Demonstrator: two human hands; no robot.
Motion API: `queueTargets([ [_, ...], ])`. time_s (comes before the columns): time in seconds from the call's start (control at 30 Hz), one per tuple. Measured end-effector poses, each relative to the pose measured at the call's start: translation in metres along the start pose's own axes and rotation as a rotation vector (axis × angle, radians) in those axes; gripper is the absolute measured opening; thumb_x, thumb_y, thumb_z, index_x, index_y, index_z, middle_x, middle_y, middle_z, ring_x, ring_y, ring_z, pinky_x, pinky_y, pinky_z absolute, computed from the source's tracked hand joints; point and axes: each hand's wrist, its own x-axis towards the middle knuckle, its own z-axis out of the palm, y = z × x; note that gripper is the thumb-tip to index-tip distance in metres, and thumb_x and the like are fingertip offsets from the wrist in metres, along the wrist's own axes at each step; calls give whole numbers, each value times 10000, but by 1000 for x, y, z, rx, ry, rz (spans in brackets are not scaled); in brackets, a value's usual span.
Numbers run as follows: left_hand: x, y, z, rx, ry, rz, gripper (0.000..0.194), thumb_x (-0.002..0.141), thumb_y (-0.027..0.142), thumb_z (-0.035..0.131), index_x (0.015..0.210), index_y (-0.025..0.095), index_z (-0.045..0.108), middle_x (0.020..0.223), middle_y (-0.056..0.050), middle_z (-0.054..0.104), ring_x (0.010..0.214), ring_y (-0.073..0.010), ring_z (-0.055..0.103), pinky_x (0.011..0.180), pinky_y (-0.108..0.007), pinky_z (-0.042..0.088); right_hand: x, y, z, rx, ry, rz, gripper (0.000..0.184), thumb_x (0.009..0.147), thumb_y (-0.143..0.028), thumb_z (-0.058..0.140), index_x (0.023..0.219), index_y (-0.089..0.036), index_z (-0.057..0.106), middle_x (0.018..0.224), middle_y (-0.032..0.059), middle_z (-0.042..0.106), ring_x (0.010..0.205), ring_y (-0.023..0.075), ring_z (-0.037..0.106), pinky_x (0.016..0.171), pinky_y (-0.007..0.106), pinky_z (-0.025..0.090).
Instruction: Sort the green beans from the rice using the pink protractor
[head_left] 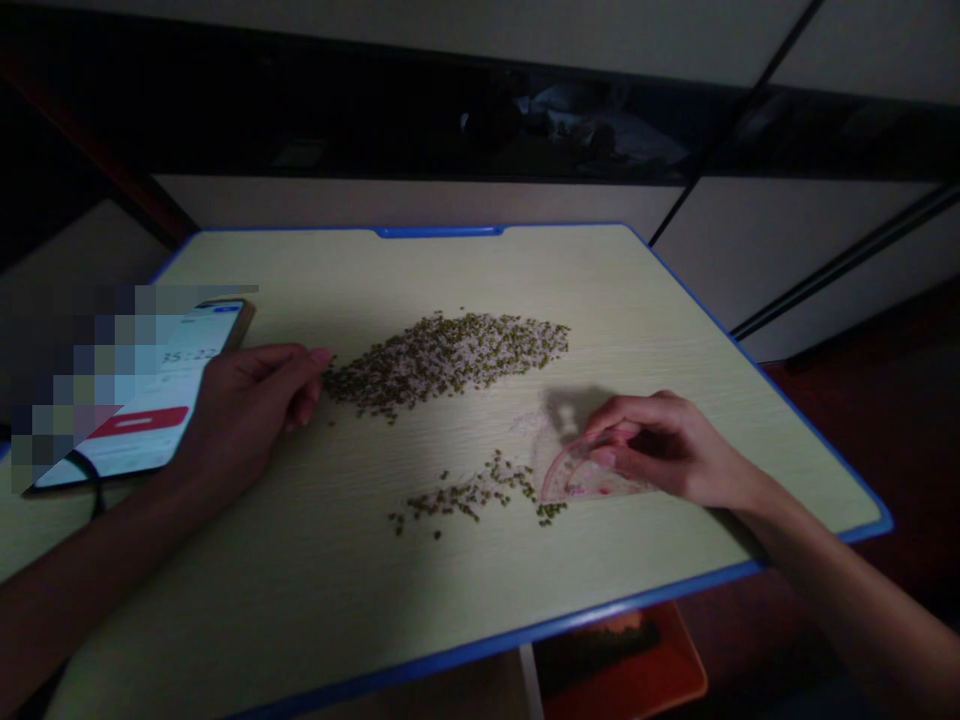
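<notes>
A large heap of small green beans (450, 360) lies spread across the middle of a pale wooden table (300, 600) with a blue rim. A smaller scatter of beans (472, 495) sits nearer me. My right hand (664, 450) is closed on a clear pink semicircular protractor (581, 480), its curved edge resting on the table beside the small scatter. My left hand (251, 405) lies on the table with fingers loosely curled, fingertips touching the left end of the large heap and holding nothing.
A lit smartphone (150, 405) with a red button on screen lies at the table's left, a dark cable (86, 480) running from it. Something orange (630, 670) sits under the table's near edge. Dark wall panels stand behind.
</notes>
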Motion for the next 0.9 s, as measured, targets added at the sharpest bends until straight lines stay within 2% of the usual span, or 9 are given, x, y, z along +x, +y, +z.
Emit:
queueTargets([
  [0.3,-3,5,-2,13,-16,-8,336,699,343,567,428,175,461,374,50,420,358,-50,356,373,-195,273,1,-3,3,-6,-10,9,103,813,-213,559,823,-117,591,497,-50,436,428,54,360,390,183,254],
  [0.53,-4,7,0,5,-18,-14,332,697,345,567,430,178,463,375,52,416,352,-51,347,373,-205,263,-1,-2,0,20,46,67,89,802,-223,559,790,-136,564,470,-69,389,405,50,323,370,183,230],
  [0.73,-3,7,0,-4,-18,-17,322,699,334,567,436,176,470,377,52,421,353,-48,353,374,-202,266,0,-1,3,13,2,47,99,809,-225,553,821,-129,577,496,-50,439,427,61,371,391,191,270],
  [0.9,-2,4,0,-17,-25,3,334,705,331,571,430,175,465,384,48,419,355,-51,354,370,-207,263,0,-2,3,40,35,85,90,804,-229,558,798,-139,559,477,-66,394,411,58,347,380,192,249],
])
